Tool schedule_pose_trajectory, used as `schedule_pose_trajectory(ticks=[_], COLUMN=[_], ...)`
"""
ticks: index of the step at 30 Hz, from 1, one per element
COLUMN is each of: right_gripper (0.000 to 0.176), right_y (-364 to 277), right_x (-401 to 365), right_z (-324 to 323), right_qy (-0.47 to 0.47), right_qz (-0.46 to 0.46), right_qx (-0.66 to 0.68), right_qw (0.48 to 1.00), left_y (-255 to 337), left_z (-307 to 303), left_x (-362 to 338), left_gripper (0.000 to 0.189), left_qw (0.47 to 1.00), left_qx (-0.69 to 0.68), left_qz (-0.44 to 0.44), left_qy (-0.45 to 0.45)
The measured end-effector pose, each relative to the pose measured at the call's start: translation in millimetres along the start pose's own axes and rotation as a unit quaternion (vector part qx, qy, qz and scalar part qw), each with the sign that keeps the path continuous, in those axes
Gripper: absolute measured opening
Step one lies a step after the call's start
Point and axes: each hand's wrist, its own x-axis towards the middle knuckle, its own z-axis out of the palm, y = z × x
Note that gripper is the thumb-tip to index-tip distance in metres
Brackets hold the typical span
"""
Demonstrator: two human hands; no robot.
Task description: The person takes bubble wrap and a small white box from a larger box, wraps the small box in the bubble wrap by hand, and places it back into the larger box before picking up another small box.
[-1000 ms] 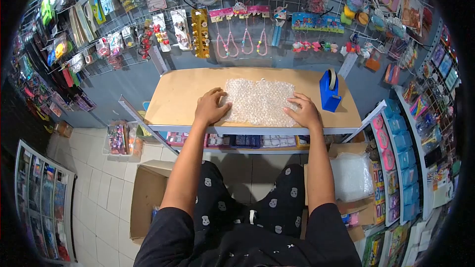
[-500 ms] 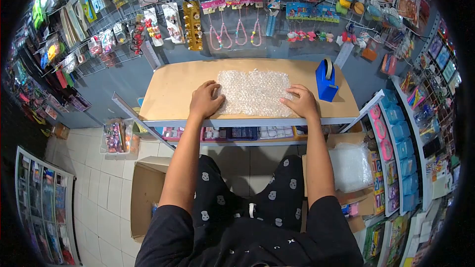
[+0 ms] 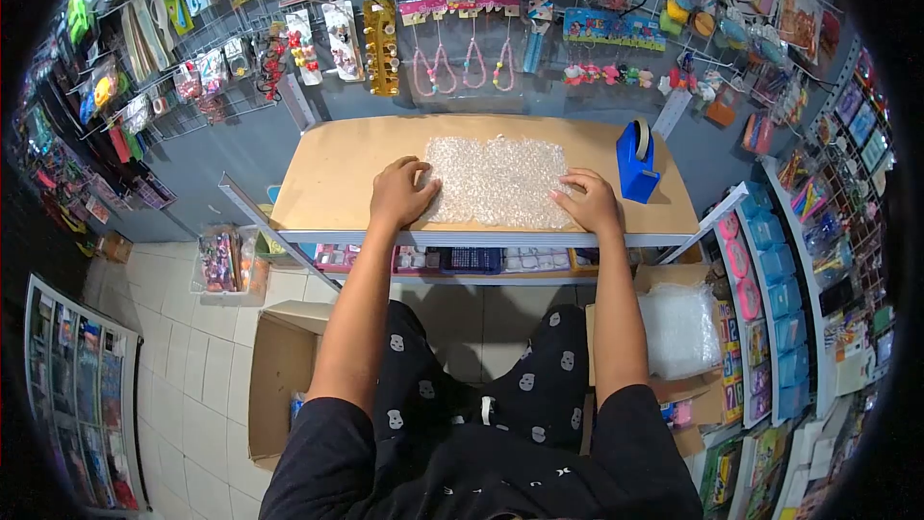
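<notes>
A flat sheet of bubble wrap (image 3: 496,183) lies on the light wooden tabletop (image 3: 346,154). At its left edge rests my left hand (image 3: 402,193), fingers curved and thumb apart, touching the wrap's side. My right hand (image 3: 587,200) lies at the opposite edge, its fingertips on the wrap and the thumb spread from the fingers. Neither hand is closed round the sheet. Behind and right of my right hand stands a blue tape dispenser (image 3: 637,164) with a roll of tape in it.
Packaged trinkets and hair accessories (image 3: 462,39) hang on the wall grid. Under the tabletop is a shelf with small goods (image 3: 472,260). An open cardboard box (image 3: 279,376) stands left of my legs; more bubble wrap (image 3: 679,327) lies in a box on the right.
The view has shifted very slightly. Both hands stay at the edges of the bubble wrap, which lies as before.
</notes>
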Motion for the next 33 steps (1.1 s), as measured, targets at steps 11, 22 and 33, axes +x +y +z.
schedule_pose_trajectory(ticks=[11,22,33], right_gripper=[0.04,0.04,0.039], right_y=[-4.4,-1.6,-0.6], right_x=[-0.8,-0.4,-0.8], right_z=[-1.6,-0.2,1.6], right_qy=[0.003,0.008,0.016], right_qz=[0.01,0.002,0.002], right_qx=[0.017,0.016,0.023], right_qw=[1.0,1.0,1.0], left_y=[-0.7,0.9,0.8], left_z=[0.4,-1.0,-0.1], left_x=[-1.0,-0.9,-0.3], left_gripper=[0.044,0.043,0.043], left_qw=[1.0,1.0,1.0], left_qx=[-0.014,-0.006,-0.002], left_qz=[0.006,0.01,0.013], left_qy=[0.008,0.014,0.018])
